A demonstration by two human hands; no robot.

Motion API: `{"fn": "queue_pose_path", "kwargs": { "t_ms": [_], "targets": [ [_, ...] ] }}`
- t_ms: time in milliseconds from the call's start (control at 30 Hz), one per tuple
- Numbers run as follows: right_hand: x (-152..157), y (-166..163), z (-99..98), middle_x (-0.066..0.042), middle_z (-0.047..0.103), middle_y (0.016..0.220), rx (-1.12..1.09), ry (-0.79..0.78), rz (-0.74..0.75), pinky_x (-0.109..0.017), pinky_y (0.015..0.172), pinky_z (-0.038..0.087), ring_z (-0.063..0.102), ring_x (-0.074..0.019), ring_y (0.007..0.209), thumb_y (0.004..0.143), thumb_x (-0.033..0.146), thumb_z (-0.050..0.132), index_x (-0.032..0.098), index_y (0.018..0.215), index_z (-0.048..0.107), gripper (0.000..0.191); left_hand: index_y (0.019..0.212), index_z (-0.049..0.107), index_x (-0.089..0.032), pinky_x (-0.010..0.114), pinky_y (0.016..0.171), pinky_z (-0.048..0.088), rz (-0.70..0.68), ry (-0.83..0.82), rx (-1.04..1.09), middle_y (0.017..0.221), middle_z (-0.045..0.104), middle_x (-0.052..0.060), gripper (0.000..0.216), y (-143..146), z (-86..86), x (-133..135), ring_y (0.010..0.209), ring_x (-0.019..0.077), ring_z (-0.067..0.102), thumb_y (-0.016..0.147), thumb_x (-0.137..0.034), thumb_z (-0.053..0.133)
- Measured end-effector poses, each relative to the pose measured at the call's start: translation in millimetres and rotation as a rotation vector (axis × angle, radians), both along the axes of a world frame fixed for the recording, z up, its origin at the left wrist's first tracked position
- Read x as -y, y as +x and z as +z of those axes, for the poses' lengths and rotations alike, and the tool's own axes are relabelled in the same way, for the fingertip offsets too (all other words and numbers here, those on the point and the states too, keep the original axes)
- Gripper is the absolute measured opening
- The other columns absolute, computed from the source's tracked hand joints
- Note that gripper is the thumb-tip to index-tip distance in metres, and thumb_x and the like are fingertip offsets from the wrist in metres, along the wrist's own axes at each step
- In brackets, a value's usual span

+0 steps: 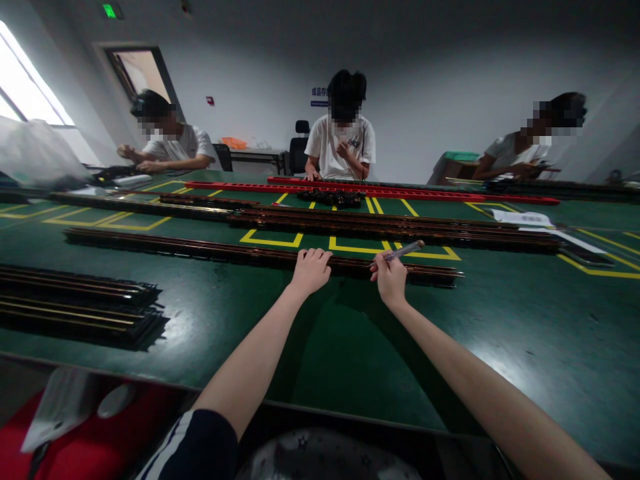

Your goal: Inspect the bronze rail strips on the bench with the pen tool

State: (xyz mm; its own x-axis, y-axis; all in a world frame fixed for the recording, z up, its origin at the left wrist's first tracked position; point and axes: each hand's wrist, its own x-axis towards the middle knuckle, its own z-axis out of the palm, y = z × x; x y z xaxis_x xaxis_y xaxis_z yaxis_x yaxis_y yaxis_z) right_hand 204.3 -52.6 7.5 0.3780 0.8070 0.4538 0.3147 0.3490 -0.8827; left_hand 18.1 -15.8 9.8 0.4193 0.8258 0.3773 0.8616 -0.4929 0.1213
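A bundle of long, thin dark strips with coppery edges lies across the green table in front of me. My left hand rests on this bundle near its middle, with its fingers curled over the far side. Farther right, my right hand grips a pen with a clear barrel. The pen slants up to the right, and its lower end points at the strips; whether the tip touches them I cannot tell.
Another long row of dark strips lies beyond, then red slotted rails and a black pile. Shorter stacks sit at near left. White paper is at right. Three people work across the green table.
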Motion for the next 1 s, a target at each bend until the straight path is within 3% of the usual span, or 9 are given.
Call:
{"fn": "queue_pose_path", "kwargs": {
  "t_ms": [600,1000],
  "targets": [
    [0.1,0.6,-1.0,0.000,0.059,0.057,-0.037,0.003,0.007,-0.023,0.039,0.042,0.051,-0.0102,0.038,0.079,0.061,0.053,0.018,0.074,0.053,0.043,0.117,0.063,-0.019,0.054,0.108,0.027,-0.013,0.092,-0.037,0.119,0.065,0.011,0.039,-1.7,3.0,-4.1,0.112,0.0267,0.056,0.087,-0.019,0.038],
    [1.6,-2.5,0.0,-0.002,0.063,0.063,0.043,-0.006,0.093,-0.023,0.042,0.043,0.051,-0.0097,0.040,0.080,0.063,0.049,0.018,0.076,0.055,0.046,0.123,0.059,-0.022,0.055,0.111,0.025,-0.040,0.053,-0.044,0.124,0.062,0.009,0.051,0.4,2.5,-5.7,0.117,0.0257,0.054,0.080,-0.005,0.036]
  ]
}}
